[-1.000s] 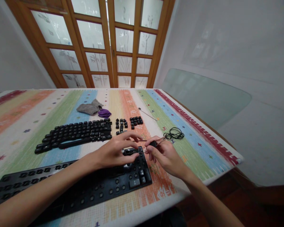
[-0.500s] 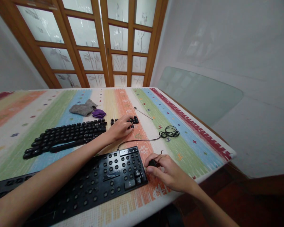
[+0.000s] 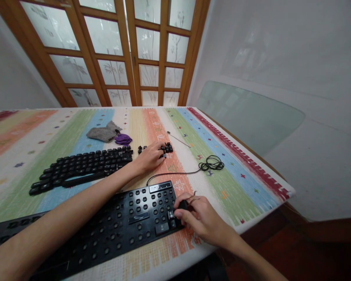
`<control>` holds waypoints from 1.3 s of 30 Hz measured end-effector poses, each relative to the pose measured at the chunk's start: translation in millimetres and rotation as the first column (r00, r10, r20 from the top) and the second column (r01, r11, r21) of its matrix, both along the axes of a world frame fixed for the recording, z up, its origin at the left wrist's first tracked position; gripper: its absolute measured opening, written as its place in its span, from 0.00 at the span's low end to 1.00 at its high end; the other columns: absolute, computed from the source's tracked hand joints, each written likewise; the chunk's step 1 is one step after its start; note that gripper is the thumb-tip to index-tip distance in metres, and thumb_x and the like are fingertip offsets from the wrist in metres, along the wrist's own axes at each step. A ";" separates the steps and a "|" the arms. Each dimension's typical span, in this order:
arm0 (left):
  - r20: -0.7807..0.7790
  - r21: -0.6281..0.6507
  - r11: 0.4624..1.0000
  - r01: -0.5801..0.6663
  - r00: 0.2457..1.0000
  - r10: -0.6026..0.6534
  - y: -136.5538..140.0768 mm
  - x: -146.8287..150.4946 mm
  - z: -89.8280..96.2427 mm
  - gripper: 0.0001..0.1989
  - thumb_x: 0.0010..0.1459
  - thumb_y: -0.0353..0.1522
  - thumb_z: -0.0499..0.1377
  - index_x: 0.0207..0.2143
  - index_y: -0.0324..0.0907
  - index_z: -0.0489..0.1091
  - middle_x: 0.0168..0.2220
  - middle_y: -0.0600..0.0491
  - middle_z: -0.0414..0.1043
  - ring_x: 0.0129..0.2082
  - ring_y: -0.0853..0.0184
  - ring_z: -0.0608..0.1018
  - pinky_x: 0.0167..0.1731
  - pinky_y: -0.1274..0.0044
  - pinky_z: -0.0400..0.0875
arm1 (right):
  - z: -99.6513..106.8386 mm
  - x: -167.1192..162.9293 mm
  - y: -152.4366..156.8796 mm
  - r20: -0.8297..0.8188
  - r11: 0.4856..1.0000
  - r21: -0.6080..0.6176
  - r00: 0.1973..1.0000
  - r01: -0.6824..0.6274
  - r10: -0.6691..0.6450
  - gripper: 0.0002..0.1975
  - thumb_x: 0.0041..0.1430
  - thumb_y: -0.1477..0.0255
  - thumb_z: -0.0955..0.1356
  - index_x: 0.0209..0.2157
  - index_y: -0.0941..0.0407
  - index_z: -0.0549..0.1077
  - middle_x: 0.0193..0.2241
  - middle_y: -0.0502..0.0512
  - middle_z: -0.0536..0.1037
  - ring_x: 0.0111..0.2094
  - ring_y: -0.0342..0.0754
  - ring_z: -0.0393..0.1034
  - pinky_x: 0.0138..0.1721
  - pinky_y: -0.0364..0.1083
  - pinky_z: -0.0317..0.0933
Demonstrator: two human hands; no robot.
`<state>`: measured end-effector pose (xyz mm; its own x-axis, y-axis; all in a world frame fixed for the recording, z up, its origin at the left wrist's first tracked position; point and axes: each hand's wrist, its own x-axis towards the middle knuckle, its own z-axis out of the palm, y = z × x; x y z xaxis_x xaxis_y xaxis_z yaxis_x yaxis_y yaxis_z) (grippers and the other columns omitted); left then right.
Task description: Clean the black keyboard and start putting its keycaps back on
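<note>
A black keyboard base (image 3: 125,222) lies along the near table edge, mostly bare of caps, with a few keycaps (image 3: 162,228) seated at its right corner. My right hand (image 3: 203,220) is closed, pinching a black keycap (image 3: 183,204) between thumb and fingers over the base's right end. Farther off, my left hand (image 3: 151,157) reaches down with bent fingers into a small group of loose keycaps (image 3: 168,147), seemingly gripping one; its fingertips are partly hidden. To its left, many loose keycaps (image 3: 87,164) lie in keyboard-like rows. My left forearm crosses above the base.
A thin cable (image 3: 175,173) runs from the base to a coil (image 3: 211,163) at the right. Beyond my left hand lies a thin metal tool (image 3: 179,139). A grey cloth pouch (image 3: 103,133) and a purple cloth bundle (image 3: 123,139) rest at the back on the striped tablecloth (image 3: 231,187).
My right hand has moved left with the keycap, from beside the base to over its right edge. The left hand stays among the loose keycaps. The view has shifted slightly.
</note>
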<state>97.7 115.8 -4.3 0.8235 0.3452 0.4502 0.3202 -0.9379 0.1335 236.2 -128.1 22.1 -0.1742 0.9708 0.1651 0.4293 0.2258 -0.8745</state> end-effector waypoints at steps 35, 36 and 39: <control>0.221 -0.398 0.894 0.205 0.967 -0.123 -108.5 -67.1 27.5 0.09 0.64 0.29 0.55 0.44 0.40 0.73 0.42 0.47 0.75 0.43 0.63 0.76 0.44 0.70 0.72 | 3.5 0.6 49.0 -0.220 0.964 -0.260 0.976 -0.059 0.001 0.25 0.65 0.48 0.61 0.31 0.57 0.66 0.18 0.45 0.67 0.17 0.39 0.57 0.19 0.40 0.52; 0.206 -0.487 0.850 0.201 0.972 -0.112 -111.3 -66.8 30.9 0.11 0.63 0.29 0.57 0.47 0.41 0.72 0.43 0.48 0.76 0.42 0.63 0.76 0.43 0.71 0.73 | 7.1 2.2 48.7 -0.260 0.970 -0.235 0.965 -0.061 -0.003 0.25 0.64 0.48 0.62 0.31 0.57 0.66 0.19 0.45 0.68 0.17 0.38 0.57 0.19 0.40 0.51; 0.222 -0.768 0.595 0.235 0.970 -0.097 -118.3 -63.2 39.4 0.20 0.59 0.31 0.62 0.54 0.41 0.68 0.45 0.49 0.76 0.39 0.65 0.77 0.39 0.73 0.73 | 17.9 5.3 44.9 -0.358 0.986 -0.156 0.934 -0.064 0.004 0.22 0.64 0.50 0.64 0.34 0.57 0.67 0.22 0.46 0.69 0.18 0.38 0.59 0.18 0.39 0.51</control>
<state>34.5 -2.5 35.0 0.8543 0.4846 0.1878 0.0823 -0.4830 0.8718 241.5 -83.2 40.0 -0.1667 0.9840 0.0631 0.0785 0.0771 -0.9939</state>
